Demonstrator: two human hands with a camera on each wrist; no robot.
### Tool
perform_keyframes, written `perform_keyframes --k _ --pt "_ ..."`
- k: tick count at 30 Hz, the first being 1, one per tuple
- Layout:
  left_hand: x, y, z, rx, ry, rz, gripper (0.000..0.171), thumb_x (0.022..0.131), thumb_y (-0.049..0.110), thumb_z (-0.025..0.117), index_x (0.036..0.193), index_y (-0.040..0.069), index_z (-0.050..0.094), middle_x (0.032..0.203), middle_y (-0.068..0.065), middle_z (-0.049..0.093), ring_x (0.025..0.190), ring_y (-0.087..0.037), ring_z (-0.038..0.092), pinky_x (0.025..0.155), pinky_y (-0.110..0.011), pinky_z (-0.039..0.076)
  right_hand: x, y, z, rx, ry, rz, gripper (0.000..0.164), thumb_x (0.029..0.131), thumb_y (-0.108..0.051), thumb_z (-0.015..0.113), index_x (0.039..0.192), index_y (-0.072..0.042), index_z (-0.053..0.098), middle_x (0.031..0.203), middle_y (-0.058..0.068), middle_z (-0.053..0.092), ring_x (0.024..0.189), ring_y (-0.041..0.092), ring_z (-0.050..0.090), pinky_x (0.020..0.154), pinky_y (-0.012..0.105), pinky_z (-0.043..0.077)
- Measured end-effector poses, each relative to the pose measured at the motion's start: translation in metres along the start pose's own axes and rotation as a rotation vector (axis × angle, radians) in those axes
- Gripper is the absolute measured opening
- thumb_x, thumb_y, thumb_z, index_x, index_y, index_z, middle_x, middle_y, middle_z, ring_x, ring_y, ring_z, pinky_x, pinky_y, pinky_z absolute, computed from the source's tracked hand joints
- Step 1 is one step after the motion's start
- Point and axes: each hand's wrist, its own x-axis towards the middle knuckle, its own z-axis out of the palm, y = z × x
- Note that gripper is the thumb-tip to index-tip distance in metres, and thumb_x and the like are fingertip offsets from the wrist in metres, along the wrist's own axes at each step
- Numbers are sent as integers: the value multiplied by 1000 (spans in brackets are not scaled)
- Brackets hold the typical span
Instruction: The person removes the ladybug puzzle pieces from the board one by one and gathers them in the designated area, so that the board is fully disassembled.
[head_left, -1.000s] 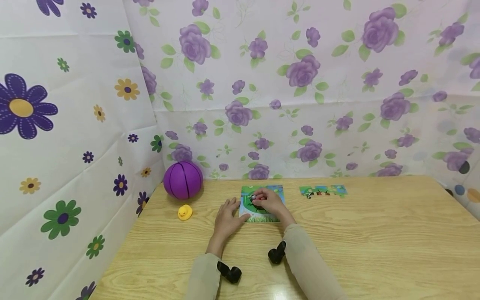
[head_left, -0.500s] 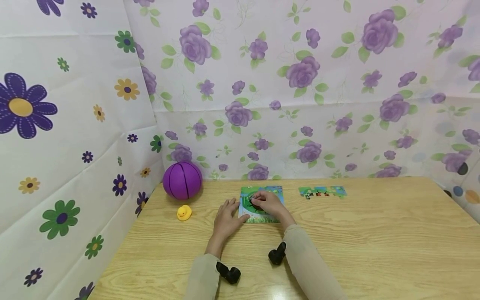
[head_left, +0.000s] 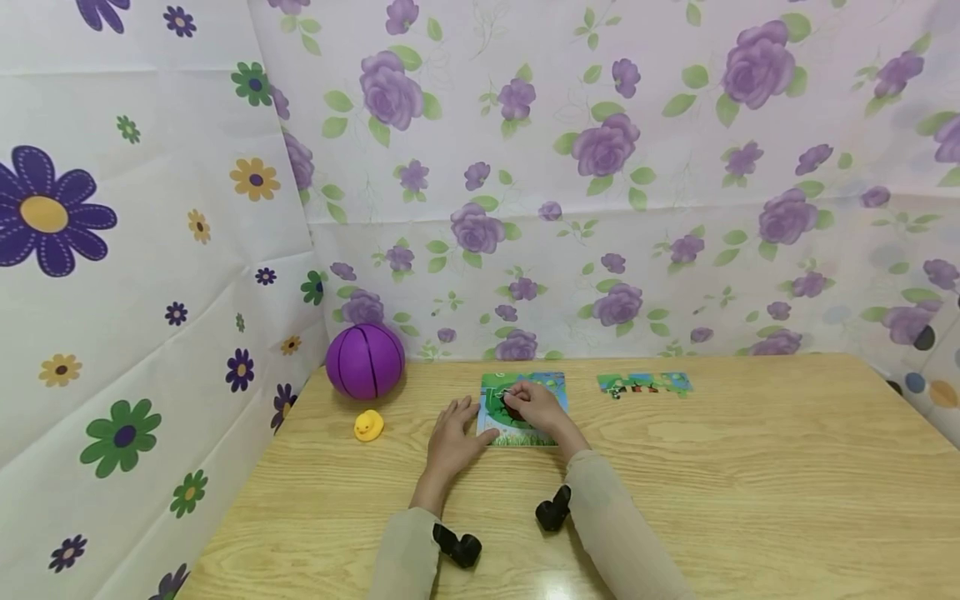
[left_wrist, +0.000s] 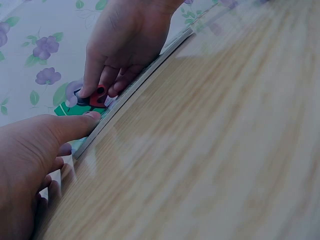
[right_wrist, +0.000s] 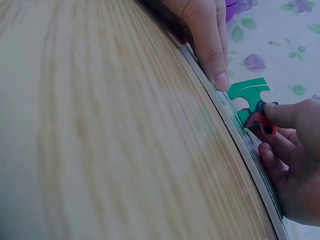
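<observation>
A jigsaw puzzle board with a green and blue garden picture lies flat before me. Over its middle, my right hand pinches a puzzle piece between thumb and fingers. That piece is green with part of a red and black ladybird, and stands tilted up from the board in the right wrist view. My left hand lies along the board's left side, fingers spread and relaxed, its thumb reaching onto the board's edge. The fingers partly hide the board's middle.
A strip of puzzle pieces lies to the right of the board, near the table's back edge. At the left stand a purple ball and a yellow rubber duck. Flowered cloth hangs behind the wooden table.
The right hand has made a small adjusting movement over the board, and less of the piece shows past its fingers. The left hand has stayed at the board's left edge.
</observation>
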Motion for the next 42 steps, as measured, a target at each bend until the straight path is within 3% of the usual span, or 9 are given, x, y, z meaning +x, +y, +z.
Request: perform_keyframes --k 12,17,22,26,33,37,42 --pt "0 -1 1 8 -1 -18 65 85 36 74 138 3 55 154 -14 41 149 -37 25 126 -53 16 2 7 -6 182 50 -37 24 99 -26 56 110 -5 62 112 13 62 98 23 61 81 34 54" --pt "-1 -2 2 2 -1 -19 65 84 37 74 137 3 55 154 -15 41 149 -38 26 126 -53 16 -2 5 -15 183 78 -38 28 99 -29 57 112 -5 62 119 15 60 104 26 61 83 36 56" --pt "1 -3 1 -6 5 2 66 85 38 73 137 2 55 154 -16 41 149 -37 26 127 -51 15 -2 8 -39 187 149 -49 31 98 -25 58 116 0 61 110 15 63 98 26 62 84 38 58" --pt "1 -5 2 -3 5 5 66 85 38 73 138 3 54 154 -15 41 149 -37 25 127 -51 14 -5 16 -60 176 161 -32 32 99 -26 57 118 0 60 105 10 64 97 23 62 87 38 58" --pt "-1 -7 0 10 11 -2 65 85 37 74 137 3 55 154 -15 42 149 -38 26 126 -52 16 -14 37 -96 157 122 -15 40 99 -29 56 125 2 55 114 14 65 99 18 64 96 40 57" --pt "-1 -7 0 -2 16 17 65 85 37 74 136 1 56 153 -17 42 148 -39 27 126 -52 16 -25 50 -119 148 104 -5 44 99 -31 58 128 1 52 112 9 65 94 9 63 95 38 57" --pt "0 -4 1 -10 15 31 65 85 37 74 136 0 56 152 -18 42 148 -39 27 126 -53 16 -42 63 -145 121 114 9 50 98 -31 59 134 3 48 107 3 65 93 9 63 91 34 59"
